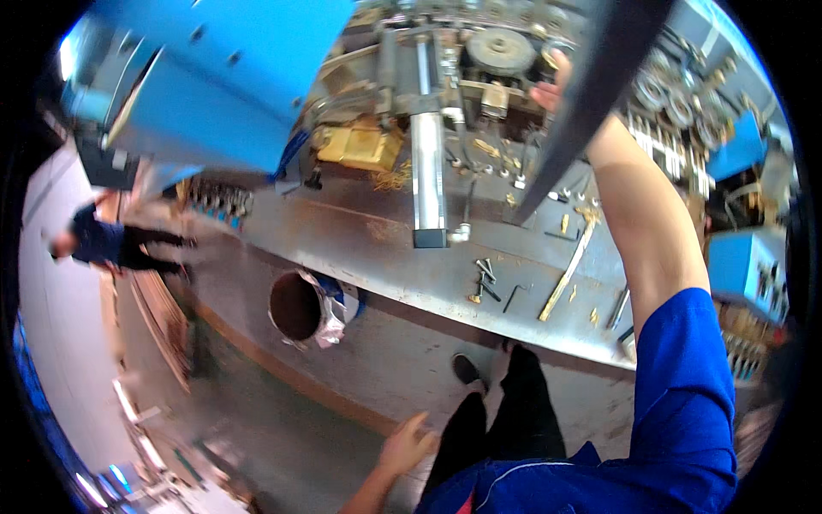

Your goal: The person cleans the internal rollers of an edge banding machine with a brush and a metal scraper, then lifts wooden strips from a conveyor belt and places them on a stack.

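High in the head view, my right hand (548, 90) reaches among metal fittings beside a round metal wheel (499, 50), partly behind a dark diagonal bar (604, 73); its fingers curl, and what they hold is unclear. My left hand (411, 441) hangs low near my legs, fingers apart and holding nothing. A silver cylinder (428, 171) runs down over the steel bench (368, 257) left of the bar. Bolts (485, 278), a hex key (514, 295) and a long strip (561, 283) lie on the bench, near a dirty yellow block (355, 146) with shavings.
Blue machine housings rise at upper left (214, 68) and right (736, 265). A bucket (295, 304) with crumpled lining stands on the floor before the bench. Another person (98, 236) in dark clothing stands at the left, near leaning brown boards (163, 325).
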Motion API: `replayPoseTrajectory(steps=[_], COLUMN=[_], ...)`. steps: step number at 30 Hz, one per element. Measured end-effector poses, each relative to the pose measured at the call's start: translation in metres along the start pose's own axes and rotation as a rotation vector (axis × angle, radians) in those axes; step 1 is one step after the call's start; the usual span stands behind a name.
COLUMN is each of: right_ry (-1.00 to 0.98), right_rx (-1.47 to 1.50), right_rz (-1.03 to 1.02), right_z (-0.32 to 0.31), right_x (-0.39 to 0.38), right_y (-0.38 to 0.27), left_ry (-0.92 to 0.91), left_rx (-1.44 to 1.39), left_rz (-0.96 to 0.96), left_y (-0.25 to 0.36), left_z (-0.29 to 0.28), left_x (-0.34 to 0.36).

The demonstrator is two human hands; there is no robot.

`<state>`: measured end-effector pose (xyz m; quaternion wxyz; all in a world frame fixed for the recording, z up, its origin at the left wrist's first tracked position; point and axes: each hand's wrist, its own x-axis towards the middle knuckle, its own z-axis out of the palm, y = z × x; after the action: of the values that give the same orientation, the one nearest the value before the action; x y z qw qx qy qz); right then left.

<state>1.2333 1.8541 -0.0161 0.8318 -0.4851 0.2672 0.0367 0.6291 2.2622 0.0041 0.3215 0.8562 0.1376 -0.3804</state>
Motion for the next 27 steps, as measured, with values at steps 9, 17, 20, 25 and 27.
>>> replayPoseTrajectory(steps=[9,17,20,25,27], right_ry=[0.303,0.276,0.403,0.32,0.333], right_rx=[-0.083,-0.234,-0.199,-0.34,-0.373], right_rz=[0.148,0.124,0.12,0.183,0.165], right_z=[0.016,-0.012,-0.014,-0.012,-0.015], right_x=[0.03,0.054,0.054,0.046,0.046], right_y=[-0.022,-0.033,-0.039,-0.046,-0.046], left_ry=[-0.176,-0.052,0.001,0.152,0.258], left_rx=[0.26,-0.584,-0.476,-0.533,-0.625], left_rz=[-0.637,-0.804,-0.714,-0.785,-0.885], left_y=[-0.314,-0.151,-0.117,-0.113,-0.117], left_z=[0.18,0.21,0.185,0.164,0.167], left_x=[-0.282,-0.216,-0.172,-0.157,-0.16])
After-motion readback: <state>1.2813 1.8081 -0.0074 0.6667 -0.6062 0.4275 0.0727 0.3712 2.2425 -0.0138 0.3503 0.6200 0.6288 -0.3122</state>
